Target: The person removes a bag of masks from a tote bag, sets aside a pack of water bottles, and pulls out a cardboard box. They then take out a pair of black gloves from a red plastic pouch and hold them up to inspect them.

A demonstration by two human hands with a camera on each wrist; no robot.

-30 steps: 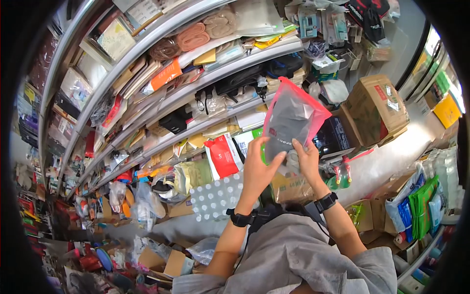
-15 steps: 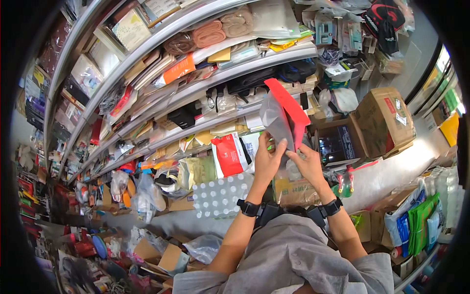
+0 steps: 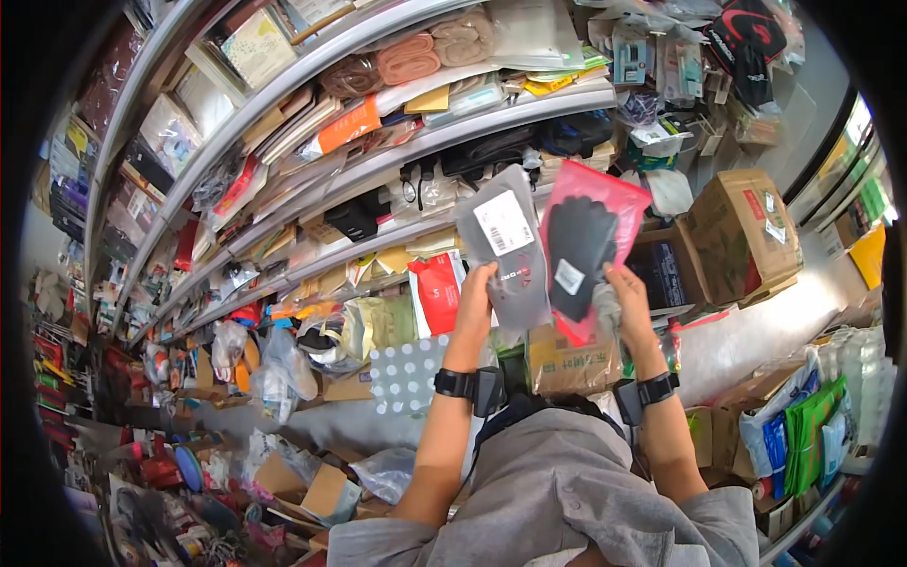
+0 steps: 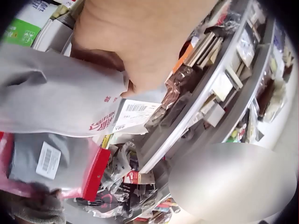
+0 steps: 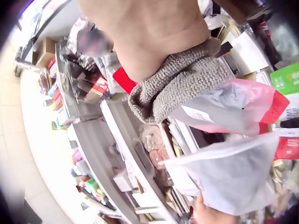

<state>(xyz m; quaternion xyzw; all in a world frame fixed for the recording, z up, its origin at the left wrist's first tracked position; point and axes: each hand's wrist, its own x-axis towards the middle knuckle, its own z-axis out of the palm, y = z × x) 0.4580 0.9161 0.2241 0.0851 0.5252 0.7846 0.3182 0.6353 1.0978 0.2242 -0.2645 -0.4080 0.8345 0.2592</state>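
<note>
My left hand (image 3: 475,307) pinches the edge of a grey frosted bag (image 3: 505,250) that carries a white barcode label (image 4: 135,114). Beside it, my right hand (image 3: 631,304) grips a pink-edged clear bag (image 3: 619,203) with dark gloves (image 3: 578,248) and a small white label inside. A grey knitted cloth (image 5: 182,79) is also held in the right hand, bunched against the pink bag. The two bags are side by side, upright, in the head view. The fingertips of the right hand are partly hidden by the cloth in the right wrist view.
Crowded metal shelves (image 3: 397,156) curve across the front and left. An open cardboard box (image 3: 742,236) stands at right, another box (image 3: 572,364) just below the bags. Loose packages and cartons (image 3: 331,491) lie lower left; green packs (image 3: 812,425) are lower right.
The grey bag and the pink bag, earlier together between both hands, are now apart, one in each hand. The hands have spread, and labels and dark gloves now show.
</note>
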